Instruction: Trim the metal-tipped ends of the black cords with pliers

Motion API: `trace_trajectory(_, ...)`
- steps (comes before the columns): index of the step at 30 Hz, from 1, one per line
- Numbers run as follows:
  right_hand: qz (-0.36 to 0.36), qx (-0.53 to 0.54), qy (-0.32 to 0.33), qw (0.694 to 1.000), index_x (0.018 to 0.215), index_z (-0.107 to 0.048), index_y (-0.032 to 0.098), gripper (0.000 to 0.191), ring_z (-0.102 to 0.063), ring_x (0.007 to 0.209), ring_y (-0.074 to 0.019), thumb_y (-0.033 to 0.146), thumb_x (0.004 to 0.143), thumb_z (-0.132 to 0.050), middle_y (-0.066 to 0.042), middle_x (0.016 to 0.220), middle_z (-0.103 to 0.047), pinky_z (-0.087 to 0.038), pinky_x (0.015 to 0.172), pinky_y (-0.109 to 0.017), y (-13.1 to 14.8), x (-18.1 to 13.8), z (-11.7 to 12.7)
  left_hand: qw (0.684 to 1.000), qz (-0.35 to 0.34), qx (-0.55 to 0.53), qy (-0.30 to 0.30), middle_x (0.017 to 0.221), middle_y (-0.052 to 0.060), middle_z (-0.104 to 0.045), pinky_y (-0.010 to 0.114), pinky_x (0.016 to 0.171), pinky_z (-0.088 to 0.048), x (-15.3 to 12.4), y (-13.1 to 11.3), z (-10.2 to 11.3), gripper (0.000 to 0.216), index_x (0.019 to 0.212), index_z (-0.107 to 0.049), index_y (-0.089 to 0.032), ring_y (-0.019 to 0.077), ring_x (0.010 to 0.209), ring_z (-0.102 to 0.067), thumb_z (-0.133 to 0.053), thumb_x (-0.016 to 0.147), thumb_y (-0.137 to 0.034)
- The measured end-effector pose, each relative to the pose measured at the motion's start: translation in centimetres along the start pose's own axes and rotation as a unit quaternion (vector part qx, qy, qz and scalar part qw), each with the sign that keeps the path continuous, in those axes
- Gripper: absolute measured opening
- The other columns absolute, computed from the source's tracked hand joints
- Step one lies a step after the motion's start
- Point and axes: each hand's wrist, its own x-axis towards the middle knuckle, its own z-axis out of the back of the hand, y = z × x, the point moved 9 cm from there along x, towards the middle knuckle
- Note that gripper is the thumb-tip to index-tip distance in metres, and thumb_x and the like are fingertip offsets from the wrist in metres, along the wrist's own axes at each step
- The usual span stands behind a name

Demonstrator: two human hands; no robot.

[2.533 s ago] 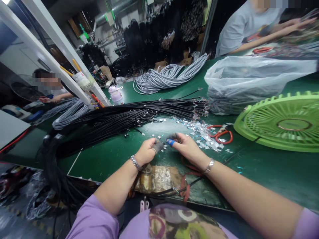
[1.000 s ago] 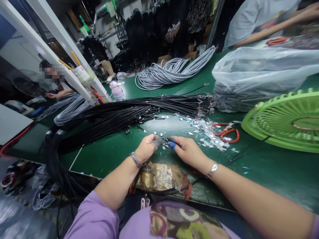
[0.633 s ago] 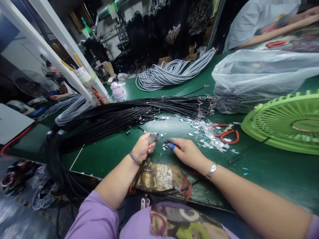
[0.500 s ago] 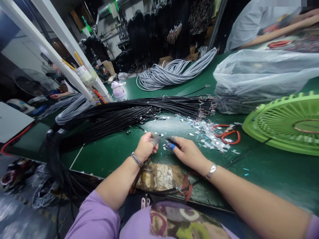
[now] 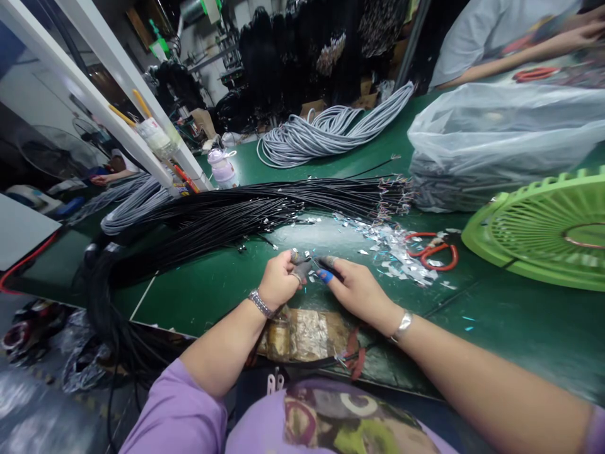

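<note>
My left hand point(image 5: 278, 280), with grey finger covers, is closed in a pinch on a thin black cable, mostly hidden by the fingers. The cable's stripped end point(image 5: 312, 259) shows as a fine strand between my two hands. My right hand point(image 5: 359, 287), with dark covers and a blue wrap on the thumb, pinches at that end from the other side. Behind my hands lies a thick bundle of black cables point(image 5: 246, 214), its far part ending in bare coloured wires. Foil and blue scraps point(image 5: 401, 252) lie beside red-handled scissors point(image 5: 439, 255).
A green fan point(image 5: 543, 233) and a clear plastic bag point(image 5: 501, 139) stand on the right of the green table point(image 5: 515, 340). Grey coiled cable point(image 5: 331, 135) and a lilac bottle point(image 5: 222, 167) are behind. A taped block point(image 5: 307, 334) sits at the front edge. A co-worker's arm point(image 5: 520, 63) is across the table.
My fingertips have come slightly closer together, and the fine strand between them now shows more clearly. The view has shifted a little.
</note>
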Motion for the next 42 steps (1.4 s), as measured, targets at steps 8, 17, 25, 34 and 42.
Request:
trace_trajectory(8, 0.003, -0.024, 0.006, 1.0, 0.094, -0.067, 0.018, 0.021, -0.067, 0.076, -0.0213, 0.023, 0.088, -0.047, -0.008, 0.084, -0.073, -0.051, 0.067, -0.03, -0.2, 0.0, -0.3, 0.997, -0.029, 0.066, -0.01, 0.053, -0.004, -0.057, 0.018, 0.046, -0.041, 0.1, 0.2, 0.2, 0.024, 0.073, -0.054, -0.017, 0.0097, 0.048, -0.056, -0.069, 0.07, -0.036)
trace_trajectory(17, 0.013, -0.004, 0.04, 0.999, 0.092, -0.067, 0.019, 0.023, -0.067, 0.077, -0.0212, 0.019, 0.087, -0.045, -0.009, 0.085, -0.073, -0.05, 0.069, -0.029, -0.1, 0.2, -0.8, 0.994, -0.03, 0.105, -0.007, 0.054, -0.003, -0.059, 0.019, 0.046, -0.04, 0.0, 0.4, 0.1, 0.02, 0.074, -0.052, -0.018, 0.0111, 0.049, -0.058, -0.066, 0.073, -0.032)
trace_trajectory(25, 0.007, 0.054, 0.019, 0.998, 0.092, -0.069, 0.021, 0.026, -0.067, 0.075, -0.0201, 0.024, 0.089, -0.044, -0.006, 0.082, -0.073, -0.051, 0.069, -0.029, 0.0, 0.2, -0.4, 0.971, -0.107, 0.211, -0.043, 0.058, -0.001, -0.061, 0.021, 0.051, -0.04, -0.5, -1.4, 0.7, 0.017, 0.072, -0.051, -0.019, 0.013, 0.054, -0.059, -0.062, 0.077, -0.031)
trace_trajectory(34, 0.003, 0.074, 0.005, 0.997, 0.08, -0.068, 0.02, 0.025, -0.065, 0.068, -0.0203, 0.025, 0.087, -0.044, -0.006, 0.073, -0.071, -0.049, 0.063, -0.029, 0.1, 0.3, 0.1, 0.988, -0.1, 0.12, -0.02, 0.054, -0.002, -0.058, 0.021, 0.05, -0.037, -0.6, -2.1, 0.4, 0.019, 0.073, -0.053, -0.018, 0.0097, 0.049, -0.052, -0.061, 0.077, -0.035)
trace_trajectory(42, 0.012, 0.071, 0.011, 0.997, 0.076, -0.067, 0.02, 0.024, -0.062, 0.066, -0.0197, 0.027, 0.086, -0.046, -0.006, 0.07, -0.068, -0.049, 0.063, -0.03, 0.3, 0.3, -0.1, 0.988, 0.084, -0.106, 0.071, 0.042, -0.008, -0.046, 0.018, 0.034, -0.016, -0.1, 0.1, -0.9, 0.043, 0.066, -0.046, -0.018, 0.0029, 0.03, -0.028, -0.068, 0.066, -0.055)
